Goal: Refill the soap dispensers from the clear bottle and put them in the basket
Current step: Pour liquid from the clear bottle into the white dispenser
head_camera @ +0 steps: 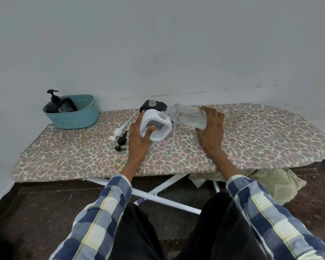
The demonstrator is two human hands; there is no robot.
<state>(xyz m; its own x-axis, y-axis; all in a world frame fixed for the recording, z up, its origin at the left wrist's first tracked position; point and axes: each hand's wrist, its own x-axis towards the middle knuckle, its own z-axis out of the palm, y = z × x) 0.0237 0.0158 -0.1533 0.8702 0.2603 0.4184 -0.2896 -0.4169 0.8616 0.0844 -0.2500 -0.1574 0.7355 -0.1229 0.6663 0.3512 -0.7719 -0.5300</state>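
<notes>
Right hand (210, 128) holds the clear bottle (189, 117) tipped nearly flat, mouth at the white dispenser (156, 126) neck so liquid runs in; left hand (139, 137) braces that dispenser, fingers wrapped round its side. Black dispenser (152, 106) waits open behind; the teal basket (73, 114) sits well left on the ironing board (251, 137), near its edge, with loose pumps (120, 136) lying in the path between.

Both arms reach forward in checked sleeves. Left hand (140, 136) has its thumb on one side and fingers spread across the front of what it steadies. Right hand (210, 126) is curled round its load, tipping it leftward.
</notes>
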